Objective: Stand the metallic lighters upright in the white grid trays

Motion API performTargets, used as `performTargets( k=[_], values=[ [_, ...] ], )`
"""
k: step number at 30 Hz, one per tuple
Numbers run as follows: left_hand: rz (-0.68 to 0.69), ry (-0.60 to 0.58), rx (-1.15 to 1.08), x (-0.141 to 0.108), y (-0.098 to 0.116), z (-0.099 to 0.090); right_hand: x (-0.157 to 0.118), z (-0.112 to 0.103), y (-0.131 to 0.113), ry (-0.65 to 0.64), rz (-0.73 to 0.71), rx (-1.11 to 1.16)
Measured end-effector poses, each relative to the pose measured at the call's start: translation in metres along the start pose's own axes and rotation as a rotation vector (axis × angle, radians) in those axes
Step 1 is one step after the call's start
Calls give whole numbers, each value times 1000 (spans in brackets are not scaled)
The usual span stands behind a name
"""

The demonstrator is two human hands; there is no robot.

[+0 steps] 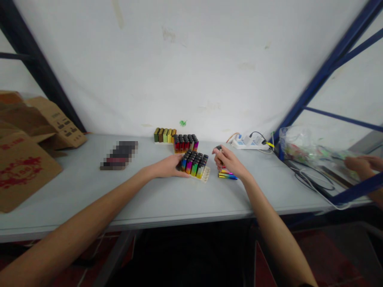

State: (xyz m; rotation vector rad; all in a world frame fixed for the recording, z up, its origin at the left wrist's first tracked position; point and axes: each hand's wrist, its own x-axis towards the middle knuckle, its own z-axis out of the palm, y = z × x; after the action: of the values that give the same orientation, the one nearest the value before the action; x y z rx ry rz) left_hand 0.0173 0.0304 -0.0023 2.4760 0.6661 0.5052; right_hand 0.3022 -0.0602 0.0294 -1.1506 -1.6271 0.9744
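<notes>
Black-topped lighters (194, 164) in several colours stand in a white tray (206, 175), whose right end shows bare slots. My left hand (172, 166) is wrapped round the left side of this group. Just right of the tray, my right hand (225, 158) is closed on a lighter (219, 148) whose dark top shows above the fingers. Below that hand, a few shiny multicoloured lighters (228, 175) lie flat on the table. Behind the tray stand a second group of lighters (186, 144), mostly red, and a third, green to yellow group (165, 135).
Cardboard boxes (26, 167) stand at the left, with a pixelated dark object (119, 155) nearer the middle. A power strip (250, 142) lies by the wall. Cables (311, 179), blue frame bars (317, 79) and another person's hands (359, 163) are at the right.
</notes>
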Motion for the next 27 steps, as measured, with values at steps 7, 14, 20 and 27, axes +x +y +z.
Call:
performTargets(
  k=[7,14,20,27],
  values=[
    [30,1,19,1,-4,1,9,13,12,75,283,140],
    [19,-4,12,1,-1,0,6,27,4,138,216,34],
    [11,-7,-1,1,-1,1,6,27,7,142,213,6],
    [25,7,4,0,0,0,12,12,15,233,114,145]
  ],
)
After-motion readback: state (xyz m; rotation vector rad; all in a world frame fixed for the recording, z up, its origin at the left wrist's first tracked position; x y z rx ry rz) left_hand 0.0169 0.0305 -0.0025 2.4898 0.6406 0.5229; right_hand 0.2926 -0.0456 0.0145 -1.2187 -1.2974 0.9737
